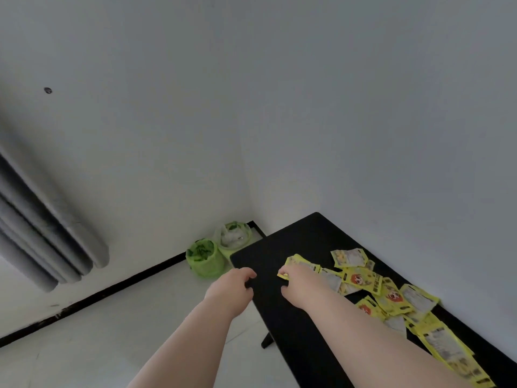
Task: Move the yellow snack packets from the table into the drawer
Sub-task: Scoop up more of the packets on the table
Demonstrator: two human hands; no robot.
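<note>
White walls [363, 107] and pale floor [84, 345] filled most of the view. Black table [293, 317] stood in the corner. Yellow snack packets [391, 298] lay scattered along its right side, overlapping, some face down. Two green-lined bins [205, 260] sat on the floor beside the table's far end. Left hand [230, 287] curled over the table's left edge, gripping it. Right hand [300, 284] rested on the tabletop, fingers pinching one packet [283, 275] at the pile's near end. Drawer not visible.

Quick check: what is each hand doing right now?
Left hand: fingers curled over the black table edge, holding no packet.
Right hand: shut on a yellow packet.
</note>
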